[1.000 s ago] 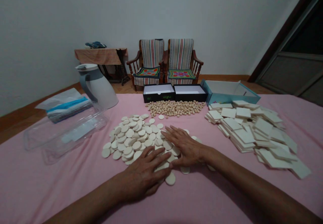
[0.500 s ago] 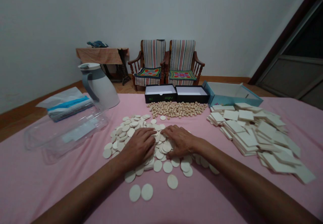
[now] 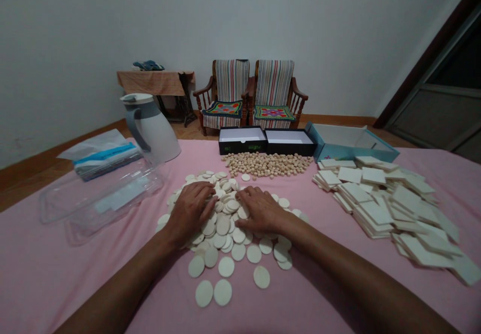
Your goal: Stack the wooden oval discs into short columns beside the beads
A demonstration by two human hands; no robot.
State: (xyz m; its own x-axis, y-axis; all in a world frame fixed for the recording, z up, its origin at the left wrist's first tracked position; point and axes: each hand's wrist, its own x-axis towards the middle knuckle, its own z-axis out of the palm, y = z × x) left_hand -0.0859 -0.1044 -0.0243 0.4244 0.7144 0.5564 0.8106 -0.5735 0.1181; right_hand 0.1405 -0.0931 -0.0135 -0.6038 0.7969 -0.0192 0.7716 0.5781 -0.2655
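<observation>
A heap of pale round wooden discs (image 3: pixel 222 225) lies on the pink cloth in front of me. On the heap's left side rests my left hand (image 3: pixel 191 208), palm down, its fingers spread over the discs and the thumb apart. My right hand (image 3: pixel 260 209) lies on the right side of the heap, fingers stretched forward and thumb pointing inward. Both hands touch discs, and the discs under the palms are hidden. Several loose discs lie nearer to me, among them one disc (image 3: pixel 261 277) set apart.
Small wooden beads or cubes (image 3: pixel 268 164) lie beyond the heap, before two black box halves (image 3: pixel 242 146). A blue box (image 3: pixel 349 143) and a pile of square wooden tiles (image 3: pixel 376 203) are at right. Leftward are a jug (image 3: pixel 160 136), clear plastic trays (image 3: pixel 112 198) and a blue-white packet (image 3: pixel 107 158).
My left hand has moved left, opening a wider gap between the hands. Discs between them have shifted, and another disc lies loose at the near edge. The view has turned slightly left.
</observation>
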